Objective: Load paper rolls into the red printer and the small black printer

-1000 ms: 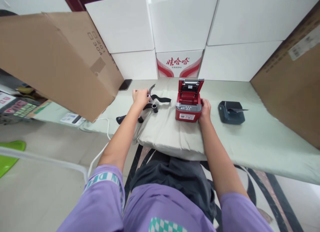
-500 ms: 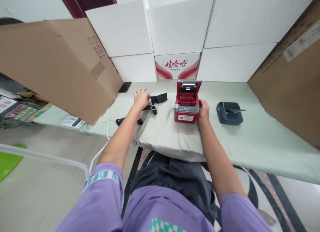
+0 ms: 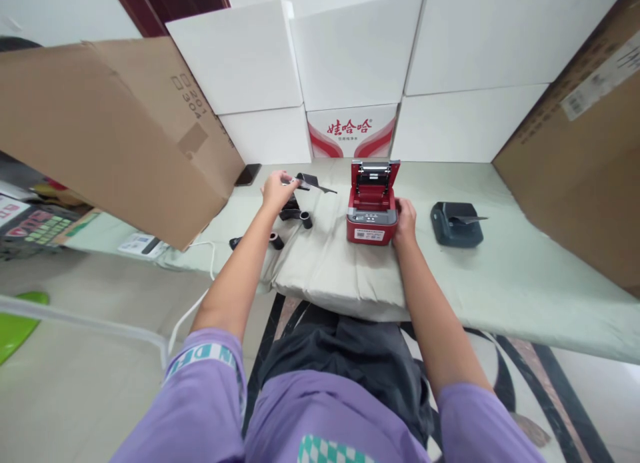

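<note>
My left hand point(image 3: 277, 191) pinches a black paper strip point(image 3: 320, 186) just above the cloth-covered table. Its loose end points right, towards the printer. Small black paper rolls point(image 3: 306, 219) lie below and beside this hand; another black roll point(image 3: 276, 240) is nearer to me, partly behind my left forearm. A small red label or receipt printer point(image 3: 371, 224) stands upright with its lid raised and its inside showing. My right hand point(image 3: 406, 218) is closed against the printer's right side, some fingers hidden behind it.
A dark blue printer-like device point(image 3: 456, 226) with a dark strip sticking out sits at right. White boxes point(image 3: 350, 50) line the back. Cardboard panels point(image 3: 120, 130) flank the table. A phone point(image 3: 249, 174) lies at back left, with a white cable point(image 3: 213, 253) nearer.
My left hand has lifted the black strip from the table, turning it edge-on, with the hand slightly higher and further left. My right hand and the printer stay in place.
</note>
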### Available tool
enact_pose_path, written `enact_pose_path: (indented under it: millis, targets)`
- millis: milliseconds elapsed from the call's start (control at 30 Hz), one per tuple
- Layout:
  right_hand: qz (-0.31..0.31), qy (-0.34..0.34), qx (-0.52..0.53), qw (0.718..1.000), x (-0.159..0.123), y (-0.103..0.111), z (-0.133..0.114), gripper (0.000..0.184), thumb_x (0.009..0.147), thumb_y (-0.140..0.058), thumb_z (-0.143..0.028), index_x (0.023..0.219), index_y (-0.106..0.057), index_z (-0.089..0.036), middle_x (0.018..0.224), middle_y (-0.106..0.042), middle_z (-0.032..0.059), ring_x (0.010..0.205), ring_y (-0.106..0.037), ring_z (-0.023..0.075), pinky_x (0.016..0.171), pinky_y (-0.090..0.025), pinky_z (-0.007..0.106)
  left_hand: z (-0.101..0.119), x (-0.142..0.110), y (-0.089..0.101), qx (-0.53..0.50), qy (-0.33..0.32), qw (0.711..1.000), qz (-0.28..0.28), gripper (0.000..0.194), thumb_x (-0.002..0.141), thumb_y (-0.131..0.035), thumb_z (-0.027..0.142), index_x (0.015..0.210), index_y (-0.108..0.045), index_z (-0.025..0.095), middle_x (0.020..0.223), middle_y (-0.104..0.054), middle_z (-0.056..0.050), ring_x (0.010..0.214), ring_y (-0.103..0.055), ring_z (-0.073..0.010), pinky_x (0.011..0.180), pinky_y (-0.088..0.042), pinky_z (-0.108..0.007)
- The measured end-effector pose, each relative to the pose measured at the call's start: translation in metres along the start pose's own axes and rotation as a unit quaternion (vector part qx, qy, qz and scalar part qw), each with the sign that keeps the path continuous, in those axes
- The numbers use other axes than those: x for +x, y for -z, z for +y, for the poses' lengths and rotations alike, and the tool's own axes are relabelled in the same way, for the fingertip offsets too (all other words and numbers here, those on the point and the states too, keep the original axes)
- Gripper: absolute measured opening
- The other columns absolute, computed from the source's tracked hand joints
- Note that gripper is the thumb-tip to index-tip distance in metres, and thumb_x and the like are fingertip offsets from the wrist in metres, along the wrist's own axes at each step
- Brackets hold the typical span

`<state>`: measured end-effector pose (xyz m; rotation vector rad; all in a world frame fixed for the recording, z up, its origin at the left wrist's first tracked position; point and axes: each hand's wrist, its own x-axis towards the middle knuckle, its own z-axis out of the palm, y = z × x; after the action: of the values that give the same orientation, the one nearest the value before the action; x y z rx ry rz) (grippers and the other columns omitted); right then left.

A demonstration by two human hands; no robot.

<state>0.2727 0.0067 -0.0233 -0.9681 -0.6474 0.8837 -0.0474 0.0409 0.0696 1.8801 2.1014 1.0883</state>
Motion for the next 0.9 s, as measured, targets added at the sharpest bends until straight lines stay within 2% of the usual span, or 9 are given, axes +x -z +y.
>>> enact_pose_path:
  millis: [67,167,300,367,467,567,667,800,900]
  targets:
    - [-0.001,0.002,-0.001,1.0,0.0,0.0,0.0,0.015,0.084,-0.055,-0.029,0.076,-0.065,-0.021,0.079,-0.068,-0.0015,0.08,-0.064,0.0147,0.073,-0.053,0.028,0.0,0.003,0.0,-0.071,0.008,0.997,0.026,0.02,0.079,-0.071,0.035,0.09,-0.066,0.019,0.119,-0.071,-0.009,0.116,-0.064,-0.0267,0.105,-0.044,-0.043]
    - [-0.004,0.004,-0.008,1.0,0.0,0.0,0.001,0.015,0.083,-0.056,-0.032,0.076,-0.065,-0.021,0.081,-0.069,-0.001,0.082,-0.064,0.015,0.073,-0.053,0.028,0.003,0.004,-0.004,-0.179,-0.008,0.983,0.05,0.019,0.08,-0.071,0.031,0.09,-0.06,0.019,0.097,-0.073,-0.007,0.093,-0.069,-0.0199,0.088,-0.053,-0.033]
    - [-0.006,0.002,-0.02,1.0,0.002,0.001,0.002,0.017,0.084,-0.056,-0.036,0.078,-0.065,-0.022,0.083,-0.069,-0.0006,0.084,-0.064,0.0154,0.073,-0.053,0.028,0.022,-0.005,-0.013,-0.309,-0.004,0.951,0.006,0.022,0.089,-0.064,0.039,0.095,-0.057,0.019,0.087,-0.069,-0.004,0.063,-0.063,-0.012,0.065,-0.054,-0.027]
    - [-0.006,-0.001,-0.015,1.0,0.002,0.002,0.004,0.017,0.084,-0.056,-0.035,0.078,-0.065,-0.022,0.083,-0.069,-0.0007,0.084,-0.065,0.0154,0.073,-0.053,0.027,0.038,-0.013,-0.017,-0.344,-0.016,0.938,-0.028,0.026,0.091,-0.063,0.043,0.102,-0.059,0.02,0.088,-0.068,-0.003,0.058,-0.06,-0.0105,0.06,-0.053,-0.026]
    - [-0.012,-0.001,-0.001,1.0,0.003,0.004,0.005,0.016,0.083,-0.056,-0.033,0.078,-0.065,-0.022,0.083,-0.069,-0.001,0.084,-0.065,0.0153,0.073,-0.053,0.028,0.061,-0.026,-0.022,-0.364,-0.084,0.925,-0.069,0.029,0.088,-0.068,0.04,0.108,-0.063,0.02,0.099,-0.068,-0.005,0.067,-0.065,-0.0115,0.065,-0.056,-0.027]
    - [-0.02,0.005,0.002,1.0,0.003,0.004,0.006,0.016,0.084,-0.055,-0.033,0.078,-0.065,-0.022,0.082,-0.069,-0.0011,0.084,-0.065,0.0154,0.074,-0.053,0.029,0.08,-0.038,-0.025,-0.381,-0.159,0.905,-0.103,0.029,0.083,-0.073,0.034,0.106,-0.063,0.02,0.11,-0.068,-0.006,0.086,-0.069,-0.015,0.079,-0.058,-0.029]
    - [-0.021,0.005,0.002,1.0,0.002,0.004,0.005,0.016,0.084,-0.055,-0.032,0.078,-0.065,-0.021,0.082,-0.068,-0.0013,0.083,-0.065,0.015,0.074,-0.053,0.028,0.094,-0.048,-0.027,-0.411,-0.213,0.877,-0.127,0.026,0.082,-0.075,0.031,0.102,-0.061,0.021,0.116,-0.068,-0.007,0.107,-0.067,-0.0179,0.092,-0.055,-0.032]
    - [-0.015,0.001,0.004,1.0,0.001,0.004,0.003,0.015,0.082,-0.055,-0.03,0.077,-0.066,-0.021,0.081,-0.068,-0.0014,0.081,-0.064,0.0144,0.074,-0.053,0.027,0.108,-0.06,-0.025,-0.472,-0.238,0.836,-0.147,0.025,0.083,-0.075,0.036,0.1,-0.063,0.021,0.114,-0.068,-0.007,0.116,-0.065,-0.0197,0.099,-0.053,-0.035]
    - [-0.017,0.002,0.006,1.0,-0.001,0.004,0.002,0.015,0.082,-0.055,-0.03,0.076,-0.065,-0.021,0.081,-0.067,-0.0014,0.08,-0.063,0.014,0.075,-0.053,0.028,0.117,-0.067,-0.024,-0.501,-0.235,0.821,-0.142,0.03,0.083,-0.077,0.043,0.1,-0.065,0.022,0.11,-0.07,-0.006,0.114,-0.066,-0.0199,0.097,-0.054,-0.035]
